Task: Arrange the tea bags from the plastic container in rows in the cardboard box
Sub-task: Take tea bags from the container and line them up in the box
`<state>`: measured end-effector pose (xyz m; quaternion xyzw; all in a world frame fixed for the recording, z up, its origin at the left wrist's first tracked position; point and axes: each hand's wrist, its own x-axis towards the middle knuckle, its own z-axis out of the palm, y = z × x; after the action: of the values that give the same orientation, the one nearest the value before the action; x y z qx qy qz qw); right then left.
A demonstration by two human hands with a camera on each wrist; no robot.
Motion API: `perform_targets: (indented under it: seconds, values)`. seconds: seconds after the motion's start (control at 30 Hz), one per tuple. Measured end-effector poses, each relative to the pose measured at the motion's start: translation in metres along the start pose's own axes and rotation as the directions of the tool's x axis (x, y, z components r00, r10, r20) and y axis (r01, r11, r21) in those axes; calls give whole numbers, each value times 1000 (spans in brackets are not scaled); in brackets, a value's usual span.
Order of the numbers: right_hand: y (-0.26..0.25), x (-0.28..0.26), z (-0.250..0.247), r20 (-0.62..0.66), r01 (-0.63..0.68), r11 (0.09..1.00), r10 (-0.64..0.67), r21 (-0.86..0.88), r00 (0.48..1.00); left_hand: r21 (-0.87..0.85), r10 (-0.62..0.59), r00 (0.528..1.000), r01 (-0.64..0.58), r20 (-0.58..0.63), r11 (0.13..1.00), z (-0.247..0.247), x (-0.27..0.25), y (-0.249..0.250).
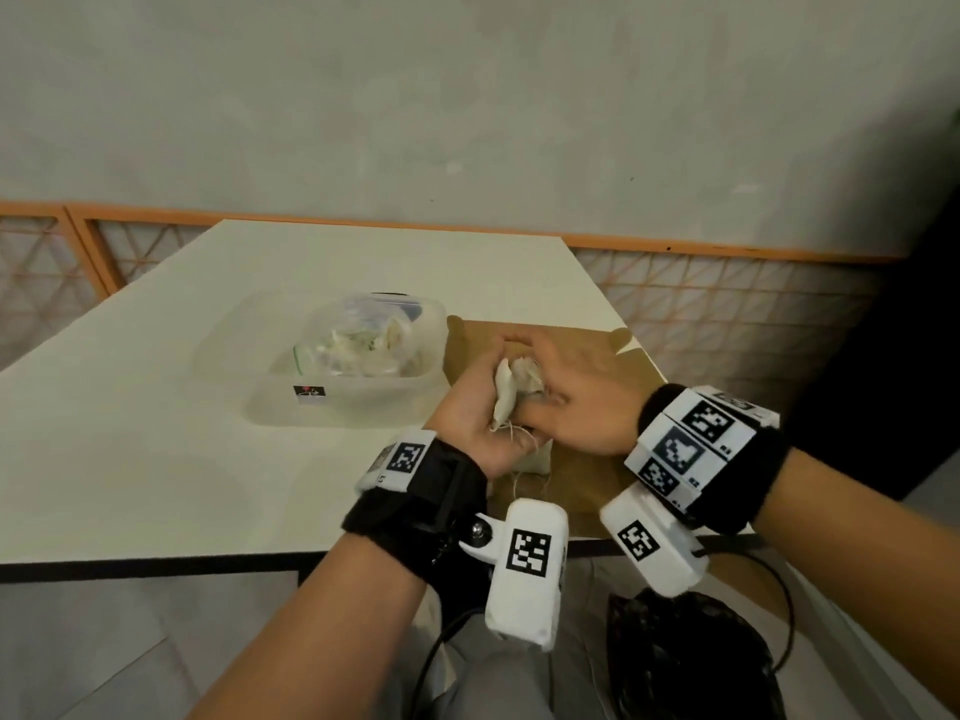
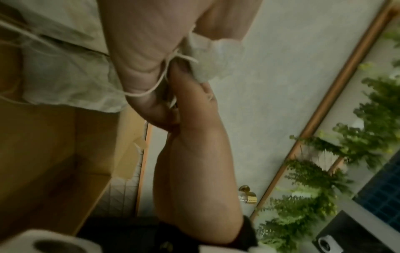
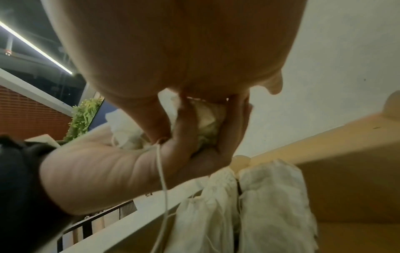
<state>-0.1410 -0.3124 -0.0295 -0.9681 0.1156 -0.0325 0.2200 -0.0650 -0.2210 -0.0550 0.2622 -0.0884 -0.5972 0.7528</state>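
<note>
I see both hands meeting over the near-left corner of the cardboard box (image 1: 587, 459), a shallow brown tray of matte board with rounded tabs on its flaps. The left hand (image 1: 470, 407) has its fingers (image 3: 236, 123) curled around a bunch of tea bags (image 1: 506, 392), soft crinkled pouches of off-white mesh gathered at the neck, with a thin cotton string (image 3: 161, 171) trailing down across the palm. The right hand (image 1: 576, 402) lies against the bunch from the other side, thumb and fingers closing on one pouch in it. Inside the box, two more pouches (image 3: 249, 205) lie side by side against the wall, wrinkled and flat, their strings loose. Just left of the box, touching its edge, sits the plastic container (image 1: 363, 392), translucent with rounded corners and a small label on its front, with more pale bags heaped in it. Everything rests on a smooth cream counter (image 1: 156, 433) with a dark edge.
</note>
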Motion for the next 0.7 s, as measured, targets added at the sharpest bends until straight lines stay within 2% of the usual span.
perform_targets:
  seconds: [0.07,0.17,0.27,0.33,0.4,0.5,0.57,0.63,0.7]
  values:
    - [8,-4,2,-11,13,995,-12,99,1000,-7,14,1000,-14,-8,1000,-3,1,-4]
    - [21,-21,-8,-73,21,946,3,325,997,-79,69,992,-77,-107,994,-12,-1,-1]
    - [60,-44,-11,-170,-82,901,169,427,971,-173,98,989,-117,-112,978,-26,-11,8]
    - [87,-58,-3,-228,-178,857,320,483,920,-232,135,988,-149,-75,961,-35,-17,11]
    - [105,-68,12,-237,-220,821,391,527,889,-269,165,985,-175,-58,947,-44,-21,11]
    - [107,-73,34,-147,-245,802,379,544,914,-286,193,978,-209,-83,935,-47,-20,8]
    - [101,-70,43,-144,-247,828,362,503,921,-285,196,972,-226,-131,932,-44,-18,5]
    - [95,-63,43,-265,-263,875,389,406,883,-253,196,962,-241,-191,937,-41,-15,2]
    - [80,-56,39,-456,-217,907,375,361,807,-192,197,950,-246,-244,950,-39,-12,1]
